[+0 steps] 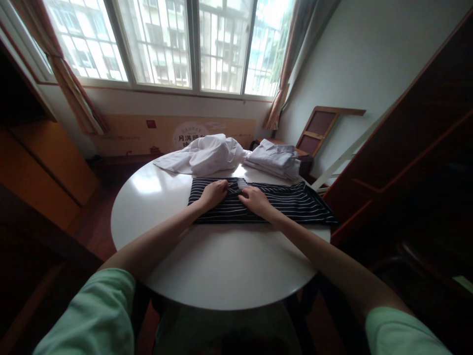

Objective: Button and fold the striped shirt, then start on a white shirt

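Note:
A black garment with white stripes [291,202] lies folded in a long flat band across the round table; its exact kind is unclear. My left hand [214,194] rests on its left half, fingers curled closed on the cloth near the far edge. Just right of it, my right hand [255,201] pinches the same fabric. Between the two hands a small pale patch [242,183], perhaps a label, shows on the garment. Behind lie a loose heap of white cloth [212,154] and a neat stack of folded white clothes [273,159].
The round white table [221,266] has a glossy top. Beyond its right back edge stands a wooden chair [318,129]. Barred windows [158,44] and tied curtains [70,88] line the far wall. A dark wooden panel [391,162] leans in from the right.

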Demonstrator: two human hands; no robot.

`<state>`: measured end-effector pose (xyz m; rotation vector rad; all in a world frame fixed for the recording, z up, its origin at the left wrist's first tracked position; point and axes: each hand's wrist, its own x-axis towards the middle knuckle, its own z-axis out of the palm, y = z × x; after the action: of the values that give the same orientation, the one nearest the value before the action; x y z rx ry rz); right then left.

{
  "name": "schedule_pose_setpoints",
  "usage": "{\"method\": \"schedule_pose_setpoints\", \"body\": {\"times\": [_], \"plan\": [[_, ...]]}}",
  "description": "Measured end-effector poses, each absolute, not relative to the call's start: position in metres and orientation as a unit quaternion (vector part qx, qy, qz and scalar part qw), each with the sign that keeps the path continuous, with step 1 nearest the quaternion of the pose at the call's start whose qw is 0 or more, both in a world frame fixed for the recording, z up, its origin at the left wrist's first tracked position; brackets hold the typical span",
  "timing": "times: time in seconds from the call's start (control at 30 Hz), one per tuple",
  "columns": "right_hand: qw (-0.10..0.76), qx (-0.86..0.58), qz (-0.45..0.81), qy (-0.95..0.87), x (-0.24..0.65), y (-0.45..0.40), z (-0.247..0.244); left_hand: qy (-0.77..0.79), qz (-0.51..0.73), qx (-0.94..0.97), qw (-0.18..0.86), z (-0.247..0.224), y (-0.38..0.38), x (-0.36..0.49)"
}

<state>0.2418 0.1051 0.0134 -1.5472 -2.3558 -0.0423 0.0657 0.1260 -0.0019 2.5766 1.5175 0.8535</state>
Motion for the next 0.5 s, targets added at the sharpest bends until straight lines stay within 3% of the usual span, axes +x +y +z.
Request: {"method": "schedule_pose_setpoints", "body": {"times": [0.23, 0.5], "plan": [[0.120, -0.579, 0.084, -0.802, 0.244, 0.121, 0.018, 0.542, 0.410, 0.733, -0.002, -0.006, 0.122, 0.071], [0.186, -0.550, 0.207, -0.787, 0.247, 0.135, 0.013, 0.379, 0.257, 0.889, -0.024, -0.013, 0.115, 0.075]]}}
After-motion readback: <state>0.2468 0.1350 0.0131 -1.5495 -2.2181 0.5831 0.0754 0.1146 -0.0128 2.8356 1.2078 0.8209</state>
